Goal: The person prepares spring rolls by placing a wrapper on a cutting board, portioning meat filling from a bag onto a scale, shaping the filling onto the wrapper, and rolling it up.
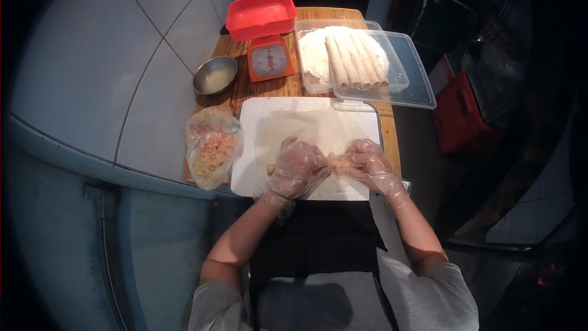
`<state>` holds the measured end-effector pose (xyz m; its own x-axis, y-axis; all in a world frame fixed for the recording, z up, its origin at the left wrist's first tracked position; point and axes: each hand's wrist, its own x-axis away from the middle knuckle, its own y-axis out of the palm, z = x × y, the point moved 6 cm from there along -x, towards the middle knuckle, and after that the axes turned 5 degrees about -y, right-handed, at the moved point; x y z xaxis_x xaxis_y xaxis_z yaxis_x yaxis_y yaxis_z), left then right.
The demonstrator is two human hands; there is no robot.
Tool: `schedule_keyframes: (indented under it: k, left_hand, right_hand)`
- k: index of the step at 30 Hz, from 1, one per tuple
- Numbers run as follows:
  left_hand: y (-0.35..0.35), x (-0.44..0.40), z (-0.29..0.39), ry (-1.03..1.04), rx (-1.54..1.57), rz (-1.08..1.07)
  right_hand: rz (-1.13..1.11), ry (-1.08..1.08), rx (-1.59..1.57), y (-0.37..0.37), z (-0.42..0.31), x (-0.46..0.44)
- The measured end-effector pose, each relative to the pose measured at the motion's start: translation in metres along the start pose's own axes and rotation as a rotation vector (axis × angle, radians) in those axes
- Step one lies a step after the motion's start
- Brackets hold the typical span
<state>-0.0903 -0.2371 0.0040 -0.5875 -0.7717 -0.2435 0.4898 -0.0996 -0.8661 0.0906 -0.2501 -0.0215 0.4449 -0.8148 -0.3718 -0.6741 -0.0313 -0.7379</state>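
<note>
A thin pale wrapper sheet (288, 124) lies flat on the white cutting board (245, 165). Over its near part, my left hand (300, 167) in a clear plastic glove has its fingers bent together at a strip of pinkish meat filling (339, 164). My right hand (371, 164), gloved the same way, pinches the filling's right end. Both hands are close together, and the filling shows in the small gap between them. The left fingertips partly cover the filling, and the wrapper's near edge is hidden by the hands.
Left of the board sits a plastic bag of minced filling (215, 147). Behind it are a metal bowl of pale liquid (217, 77) and an orange scale (269, 61) with a red tray (262, 17). Several rolled wrappers (355, 58) lie on white powder in a clear container (304, 79). A tiled wall borders the left.
</note>
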Motion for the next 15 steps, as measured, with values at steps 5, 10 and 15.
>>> schedule_keyframes:
  k: [5, 10, 15]
  left_hand:
    - [-0.001, -0.002, 0.007, 0.024, 0.028, 0.133]
    - [0.011, -0.007, 0.008, 0.024, 0.005, 0.031]
    - [0.012, -0.01, 0.016, 0.048, 0.04, 0.091]
  right_hand:
    - [-0.009, 0.063, -0.022, -0.007, -0.008, -0.003]
    - [-0.023, 0.029, 0.013, -0.005, 0.001, 0.001]
    - [-0.015, 0.01, -0.011, -0.009, 0.011, 0.005]
